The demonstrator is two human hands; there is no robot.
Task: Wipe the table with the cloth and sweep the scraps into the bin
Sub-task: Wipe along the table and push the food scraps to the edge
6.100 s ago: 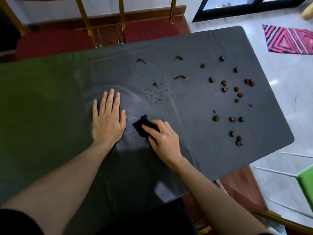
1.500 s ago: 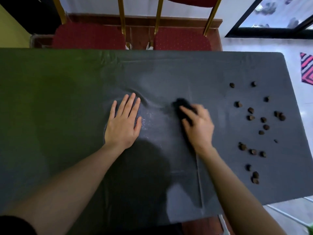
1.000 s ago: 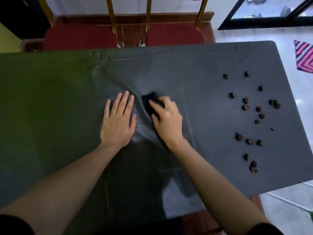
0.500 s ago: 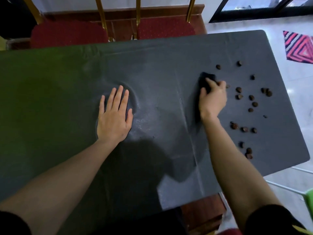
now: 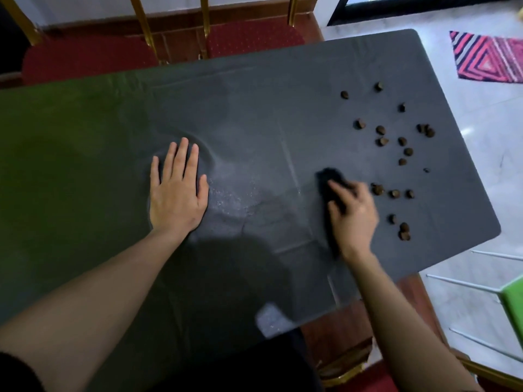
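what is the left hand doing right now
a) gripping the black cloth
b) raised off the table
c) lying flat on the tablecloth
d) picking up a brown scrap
c: the left hand lies flat, fingers straight, on the tablecloth, while the right hand holds the black cloth.

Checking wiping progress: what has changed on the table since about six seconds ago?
The brown smears in the middle are gone. The right hand, pressing the dark cloth, swept back and forth and now sits beside the scraps. The left hand stayed flat on the table cover; the scraps stayed put.
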